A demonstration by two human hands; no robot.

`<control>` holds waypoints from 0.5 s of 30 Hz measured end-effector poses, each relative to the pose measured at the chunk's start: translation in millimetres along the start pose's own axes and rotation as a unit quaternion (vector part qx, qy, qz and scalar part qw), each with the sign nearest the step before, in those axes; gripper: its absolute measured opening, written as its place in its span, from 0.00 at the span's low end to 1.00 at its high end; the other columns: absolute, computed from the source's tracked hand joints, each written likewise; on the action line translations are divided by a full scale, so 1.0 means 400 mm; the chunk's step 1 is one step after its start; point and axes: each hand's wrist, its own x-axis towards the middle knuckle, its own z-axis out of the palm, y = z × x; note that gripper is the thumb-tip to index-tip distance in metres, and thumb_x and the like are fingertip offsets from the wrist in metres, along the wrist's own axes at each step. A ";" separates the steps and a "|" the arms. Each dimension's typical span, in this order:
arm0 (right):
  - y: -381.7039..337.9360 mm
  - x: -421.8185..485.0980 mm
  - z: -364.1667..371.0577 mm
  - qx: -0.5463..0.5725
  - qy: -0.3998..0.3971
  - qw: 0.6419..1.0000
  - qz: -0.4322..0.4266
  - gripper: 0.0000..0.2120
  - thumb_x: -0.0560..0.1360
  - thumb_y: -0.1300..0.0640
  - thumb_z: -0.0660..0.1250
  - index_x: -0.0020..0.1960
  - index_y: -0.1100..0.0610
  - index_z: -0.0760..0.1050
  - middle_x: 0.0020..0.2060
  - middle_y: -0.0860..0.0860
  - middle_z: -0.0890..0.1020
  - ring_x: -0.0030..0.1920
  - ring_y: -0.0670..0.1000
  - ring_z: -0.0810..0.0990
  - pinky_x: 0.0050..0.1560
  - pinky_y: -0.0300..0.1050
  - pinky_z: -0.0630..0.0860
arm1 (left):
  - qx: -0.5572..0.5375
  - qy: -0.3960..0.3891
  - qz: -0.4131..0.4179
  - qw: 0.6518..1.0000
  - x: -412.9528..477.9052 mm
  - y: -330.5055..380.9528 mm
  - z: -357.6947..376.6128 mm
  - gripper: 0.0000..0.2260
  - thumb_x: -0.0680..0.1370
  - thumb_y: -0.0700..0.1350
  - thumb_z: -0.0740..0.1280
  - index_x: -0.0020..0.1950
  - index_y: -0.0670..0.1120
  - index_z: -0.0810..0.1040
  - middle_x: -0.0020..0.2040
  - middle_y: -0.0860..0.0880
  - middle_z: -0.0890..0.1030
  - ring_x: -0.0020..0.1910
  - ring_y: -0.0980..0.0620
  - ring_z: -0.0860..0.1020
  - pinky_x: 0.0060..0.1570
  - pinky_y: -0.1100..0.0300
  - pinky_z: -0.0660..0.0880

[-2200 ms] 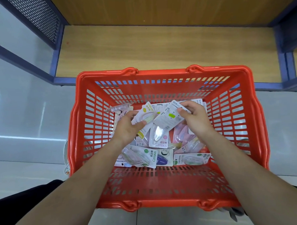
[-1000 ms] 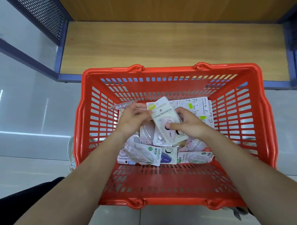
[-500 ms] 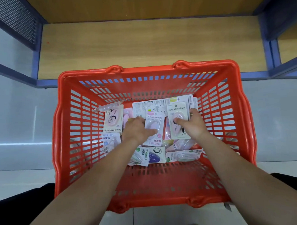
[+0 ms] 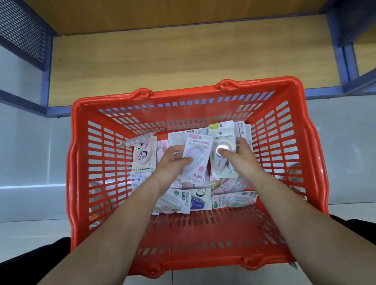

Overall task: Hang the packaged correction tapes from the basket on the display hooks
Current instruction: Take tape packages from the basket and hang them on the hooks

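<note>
Both hands are down inside the red basket (image 4: 180,94), which stands on the tiled floor (image 4: 21,149) with a low wooden shelf (image 4: 179,61) at its 12 o'clock. The left hand (image 4: 171,162) grips a pink-tabbed pack (image 4: 199,145), thumb across the clear blister and fingers behind the card. Just beside it at 3 o'clock, the right hand (image 4: 242,159) grips a yellow-tabbed pack (image 4: 223,137) the same way. The two cards nearly touch edge to edge, and both sit tilted above the loose packs (image 4: 232,200) that cover the basket floor from 9 o'clock round through 6 to 3. The main risk, as I judge it, is the grip itself: a thumb on a smooth, domed blister can slide, and a pack let go here drops back into the heap, perhaps face down or wedged against the slotted wall. Lifting both at once could knock their edges together. A lower corner could also catch on a pack lying underneath at 6 o'clock and drag it up toward the rim. The display hooks are not in view, so each pack must arrive there with its tabbed end uppermost. Carried the wrong way round, or pinched over the hang hole, it would likely miss the hook. Squeezing too hard could dent a blister.
</note>
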 end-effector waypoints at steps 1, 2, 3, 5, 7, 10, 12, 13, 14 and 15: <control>-0.002 -0.006 0.009 0.011 -0.018 1.000 -0.001 0.17 0.78 0.56 0.72 0.62 0.53 0.69 0.54 0.50 0.82 0.53 0.50 0.82 0.52 0.49 0.79 | 0.002 -0.007 0.001 1.000 -0.005 0.002 0.007 0.18 0.77 0.44 0.73 0.65 0.49 0.73 0.62 0.48 0.82 0.59 0.46 0.81 0.55 0.52 0.76; -0.004 -0.010 0.021 0.017 -0.037 0.999 -0.001 0.17 0.79 0.55 0.71 0.63 0.52 0.69 0.56 0.50 0.82 0.55 0.49 0.82 0.55 0.49 0.79 | 0.000 -0.010 0.008 1.000 -0.009 0.005 0.014 0.16 0.79 0.43 0.71 0.65 0.48 0.72 0.62 0.48 0.82 0.58 0.46 0.82 0.53 0.53 0.76; -0.009 -0.016 0.032 0.018 -0.054 0.998 -0.005 0.18 0.79 0.53 0.71 0.64 0.52 0.68 0.57 0.49 0.82 0.56 0.49 0.82 0.58 0.50 0.79 | -0.008 -0.005 0.010 1.000 -0.009 0.005 0.018 0.14 0.81 0.42 0.70 0.65 0.48 0.72 0.61 0.47 0.82 0.56 0.46 0.82 0.52 0.53 0.77; -0.017 -0.024 0.051 0.005 -0.076 0.997 -0.014 0.19 0.79 0.48 0.70 0.66 0.51 0.68 0.58 0.49 0.82 0.58 0.50 0.82 0.62 0.56 0.78 | -0.032 0.004 0.012 0.999 -0.014 0.012 0.021 0.14 0.80 0.44 0.71 0.63 0.46 0.72 0.58 0.45 0.81 0.58 0.41 0.81 0.58 0.43 0.78; -0.024 -0.030 0.065 -0.007 -0.096 0.995 -0.019 0.18 0.80 0.46 0.69 0.66 0.49 0.70 0.58 0.48 0.82 0.58 0.50 0.82 0.63 0.59 0.78 | -0.033 0.000 0.015 0.999 -0.024 0.022 0.012 0.20 0.75 0.49 0.74 0.61 0.42 0.72 0.54 0.43 0.79 0.58 0.37 0.81 0.60 0.40 0.77; -0.035 -0.045 0.090 -0.032 -0.127 0.991 -0.034 0.14 0.80 0.43 0.68 0.63 0.44 0.71 0.58 0.45 0.82 0.60 0.48 0.81 0.64 0.57 0.77 | -0.051 -0.019 0.011 0.998 -0.040 0.032 -0.017 0.19 0.71 0.48 0.74 0.58 0.42 0.75 0.50 0.43 0.81 0.52 0.42 0.82 0.55 0.46 0.78; -0.055 -0.056 0.112 -0.053 -0.150 0.987 -0.039 0.14 0.82 0.43 0.64 0.65 0.44 0.71 0.58 0.42 0.81 0.60 0.45 0.80 0.63 0.48 0.76 | -0.065 -0.022 0.007 0.998 -0.046 0.027 -0.039 0.21 0.73 0.42 0.76 0.63 0.44 0.75 0.55 0.44 0.84 0.54 0.45 0.84 0.57 0.45 0.79; -0.068 -0.059 0.120 -0.070 -0.171 0.982 -0.041 0.14 0.83 0.43 0.62 0.66 0.46 0.72 0.59 0.43 0.80 0.58 0.43 0.79 0.60 0.43 0.75 | -0.072 -0.017 0.006 0.997 -0.050 0.021 -0.054 0.26 0.71 0.41 0.78 0.67 0.45 0.73 0.58 0.44 0.84 0.55 0.44 0.85 0.58 0.42 0.80; -0.081 -0.064 0.127 -0.092 -0.194 0.976 -0.038 0.15 0.84 0.43 0.59 0.66 0.48 0.73 0.59 0.46 0.81 0.53 0.42 0.79 0.57 0.42 0.75 | -0.085 -0.012 0.003 0.996 -0.053 0.016 -0.070 0.31 0.68 0.43 0.79 0.69 0.46 0.72 0.60 0.43 0.84 0.56 0.43 0.85 0.58 0.39 0.80; -0.090 -0.064 0.133 -0.111 -0.215 0.970 -0.029 0.17 0.84 0.41 0.56 0.64 0.50 0.75 0.59 0.53 0.82 0.50 0.46 0.80 0.57 0.45 0.76 | -0.097 -0.012 -0.001 0.995 -0.056 0.013 -0.086 0.34 0.66 0.45 0.80 0.70 0.46 0.72 0.61 0.43 0.84 0.57 0.41 0.84 0.57 0.39 0.80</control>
